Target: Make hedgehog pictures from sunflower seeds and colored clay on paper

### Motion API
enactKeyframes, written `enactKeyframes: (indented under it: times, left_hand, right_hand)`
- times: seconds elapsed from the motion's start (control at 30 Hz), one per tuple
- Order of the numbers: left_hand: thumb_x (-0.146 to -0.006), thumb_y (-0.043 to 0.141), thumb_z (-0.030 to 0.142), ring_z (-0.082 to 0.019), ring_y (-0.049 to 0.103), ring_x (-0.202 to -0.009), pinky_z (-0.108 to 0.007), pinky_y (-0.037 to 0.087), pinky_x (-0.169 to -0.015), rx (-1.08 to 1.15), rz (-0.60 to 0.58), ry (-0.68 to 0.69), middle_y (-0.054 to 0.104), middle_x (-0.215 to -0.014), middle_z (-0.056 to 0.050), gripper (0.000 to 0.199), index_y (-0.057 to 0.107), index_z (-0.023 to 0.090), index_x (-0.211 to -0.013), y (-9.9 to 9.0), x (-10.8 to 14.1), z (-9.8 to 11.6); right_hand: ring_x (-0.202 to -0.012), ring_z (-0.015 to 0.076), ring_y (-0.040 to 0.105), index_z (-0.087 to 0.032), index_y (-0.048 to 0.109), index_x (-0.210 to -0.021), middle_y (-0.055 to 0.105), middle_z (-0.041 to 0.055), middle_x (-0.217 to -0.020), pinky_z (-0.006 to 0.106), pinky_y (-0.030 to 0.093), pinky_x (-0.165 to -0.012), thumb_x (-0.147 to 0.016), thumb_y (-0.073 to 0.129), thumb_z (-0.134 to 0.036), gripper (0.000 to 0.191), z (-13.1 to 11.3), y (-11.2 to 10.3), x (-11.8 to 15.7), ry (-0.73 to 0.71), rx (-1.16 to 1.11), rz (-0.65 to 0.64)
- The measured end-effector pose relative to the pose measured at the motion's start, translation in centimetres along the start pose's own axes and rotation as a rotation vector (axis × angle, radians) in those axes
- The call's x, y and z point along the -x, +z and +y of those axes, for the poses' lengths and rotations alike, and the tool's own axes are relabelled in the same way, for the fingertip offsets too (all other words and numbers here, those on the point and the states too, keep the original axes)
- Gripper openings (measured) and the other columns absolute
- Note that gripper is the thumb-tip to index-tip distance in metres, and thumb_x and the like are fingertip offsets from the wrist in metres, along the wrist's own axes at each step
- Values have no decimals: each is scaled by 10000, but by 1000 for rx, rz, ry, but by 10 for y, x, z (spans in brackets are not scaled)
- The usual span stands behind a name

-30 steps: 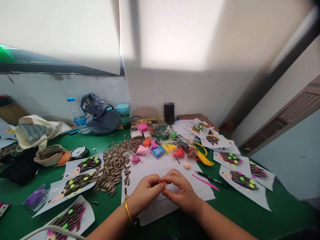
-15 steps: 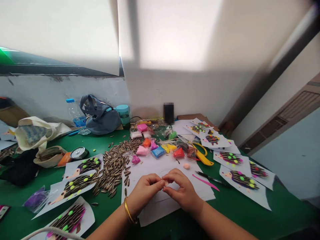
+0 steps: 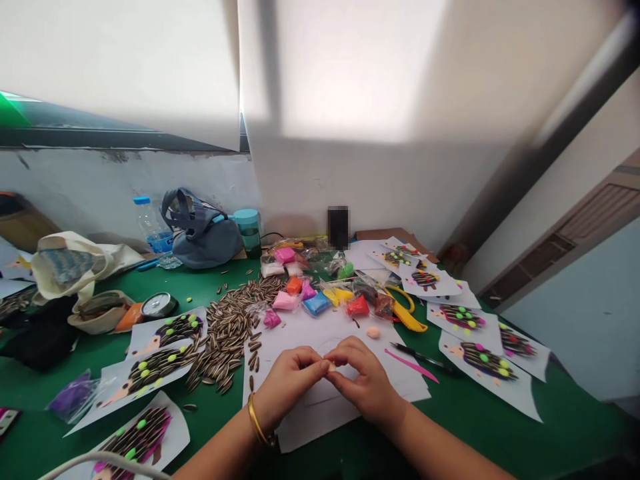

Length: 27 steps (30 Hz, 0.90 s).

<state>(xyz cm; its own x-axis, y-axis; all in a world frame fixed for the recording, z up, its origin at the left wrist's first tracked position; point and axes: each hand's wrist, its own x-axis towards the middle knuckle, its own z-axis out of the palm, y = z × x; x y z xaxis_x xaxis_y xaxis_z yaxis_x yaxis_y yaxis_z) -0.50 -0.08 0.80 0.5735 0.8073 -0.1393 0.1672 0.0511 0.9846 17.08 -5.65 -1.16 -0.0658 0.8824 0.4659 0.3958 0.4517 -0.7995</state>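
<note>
clay bit (image 3: 332,367) — small, pale peach

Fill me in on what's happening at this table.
A person's left hand and right hand pinch a small pale piece, mostly hidden by the fingers, above white paper. Striped seeds are heaped to the left, and colorful packets lie beyond the hands. A peach lump and a pink strip sit to the right; decorated pictures lie on both sides.

Bright glow through white sheet (image 3: 360,67) at 12 o'clock, shadow stripe (image 3: 270,67) at 11. Green table (image 3: 565,427) dimmer at 4. Edges stretched, soft at 2. Dark upright object (image 3: 338,228) near centre pixelated.
</note>
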Motion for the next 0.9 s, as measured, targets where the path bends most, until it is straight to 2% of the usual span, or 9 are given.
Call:
enactKeyframes:
  times: [0.17,0.37,0.47,0.63,0.77,0.9]
  left_hand:
    - [-741,713,466,-175,552,-739,-274,412,-720,-9,16,-11,647,-718,-25,315,731,153,-708,-1,0,-1]
    - [-720,733,448,-168,550,-727,-273,413,-726,45,22,-21,643,-705,-17,297,715,155,-679,1,0,1]
    - [-719,734,454,-162,534,-706,-268,403,-697,38,35,-30,639,-692,-15,302,714,155,-679,1,1,2]
    - [-722,729,462,-182,561,-754,-281,415,-732,46,45,-37,674,-743,-40,312,727,152,-696,2,2,3]
    - [-724,727,483,-182,562,-742,-284,419,-723,49,38,-34,674,-736,-44,334,735,150,-708,1,2,4]
    - [-726,733,482,-191,580,-772,-289,436,-753,43,76,-21,685,-760,-45,323,738,159,-721,0,1,3]
  right_hand:
    - [-834,185,584,-234,703,-966,611,29,-834,317,479,-750,-867,681,-228,101,1,0,1,9,-5,-12]
    - [-830,188,584,-243,679,-1084,608,26,-844,325,483,-759,-853,715,-285,238,3,1,2,-23,2,-3]
    - [-839,189,587,-249,701,-1040,612,31,-846,321,485,-754,-875,690,-284,169,3,0,1,-16,0,-17]
    - [-823,189,588,-248,693,-1084,618,31,-840,320,490,-746,-864,703,-283,223,2,-1,0,-35,2,8]
    - [-841,188,592,-256,708,-1033,627,32,-849,316,491,-753,-891,665,-263,149,2,-2,1,-20,14,0]
    - [-822,189,590,-239,678,-1083,620,31,-847,325,492,-751,-874,691,-334,231,3,-3,0,-18,8,41]
